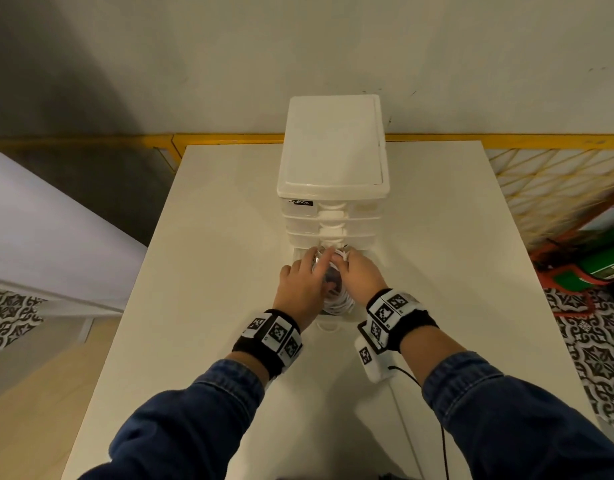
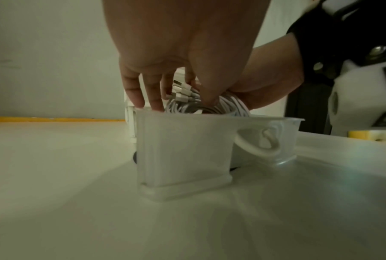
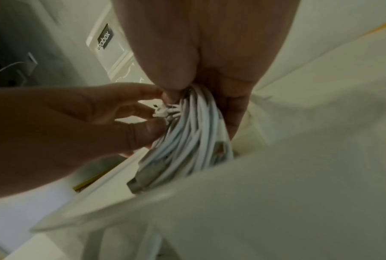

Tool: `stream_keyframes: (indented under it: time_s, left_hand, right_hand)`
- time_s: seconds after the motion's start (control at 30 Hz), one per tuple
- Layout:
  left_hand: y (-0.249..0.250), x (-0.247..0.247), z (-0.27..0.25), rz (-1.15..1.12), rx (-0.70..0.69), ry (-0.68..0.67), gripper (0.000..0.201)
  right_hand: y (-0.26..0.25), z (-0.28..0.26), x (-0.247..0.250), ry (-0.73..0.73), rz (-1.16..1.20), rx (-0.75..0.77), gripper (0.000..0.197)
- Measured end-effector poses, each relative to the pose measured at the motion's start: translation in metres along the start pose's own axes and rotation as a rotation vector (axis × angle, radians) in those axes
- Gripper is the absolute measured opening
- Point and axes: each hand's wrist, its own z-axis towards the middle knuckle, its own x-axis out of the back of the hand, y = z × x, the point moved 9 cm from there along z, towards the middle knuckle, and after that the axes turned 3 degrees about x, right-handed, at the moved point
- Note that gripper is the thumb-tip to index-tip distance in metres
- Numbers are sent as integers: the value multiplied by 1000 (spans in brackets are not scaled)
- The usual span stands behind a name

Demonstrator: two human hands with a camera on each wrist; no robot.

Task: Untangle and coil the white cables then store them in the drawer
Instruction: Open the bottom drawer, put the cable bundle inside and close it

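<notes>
A coil of white cables (image 1: pixel 337 304) sits in the pulled-out bottom drawer (image 1: pixel 328 328) of a white drawer unit (image 1: pixel 333 150). Both hands are over the drawer. My right hand (image 1: pixel 347 261) grips the top of the bundle (image 3: pixel 187 140), fingers wrapped round the strands. My left hand (image 1: pixel 316 261) reaches in from the left. Its thumb (image 2: pixel 209 88) presses into the coil (image 2: pixel 187 103), and its fingers (image 2: pixel 152 95) point down beside it along the drawer wall (image 2: pixel 183 149). Connector ends (image 3: pixel 163 111) stick out near the left fingertips. The lower part of the coil is hidden by the hands and drawer.
The unit stands at the back of a white table (image 1: pixel 212 271), its upper drawers closed. A thin black wire (image 1: pixel 437 427) runs from my right wrist band over the table's front. Beyond the table lie a yellow rail (image 1: pixel 229 138) and patterned floor.
</notes>
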Motion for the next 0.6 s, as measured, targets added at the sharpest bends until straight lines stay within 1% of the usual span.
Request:
stream_keyframes:
  time_s: [0.1, 0.2, 0.3, 0.4, 0.5, 0.6]
  left_hand:
    - [1, -2, 3, 62, -42, -2, 64]
    - [2, -1, 5, 105, -103, 19, 61]
    - [3, -1, 7, 135, -118, 26, 55]
    - [5, -1, 9, 140, -103, 9, 51]
    - [4, -3, 8, 109, -95, 1, 52]
    - [2, -7, 8, 91, -129, -2, 53]
  right_hand:
    - [0, 1, 0, -13, -140, 10, 35]
    - [-5, -4, 2, 42, -266, 57, 35]
    - [-9, -16, 3, 96, -307, 114, 41]
    - [-10, -21, 6, 129, -343, 152, 40]
    - [-8, -20, 7, 82, -391, 163, 42]
    - [-9, -17, 8, 20, -473, 193, 43]
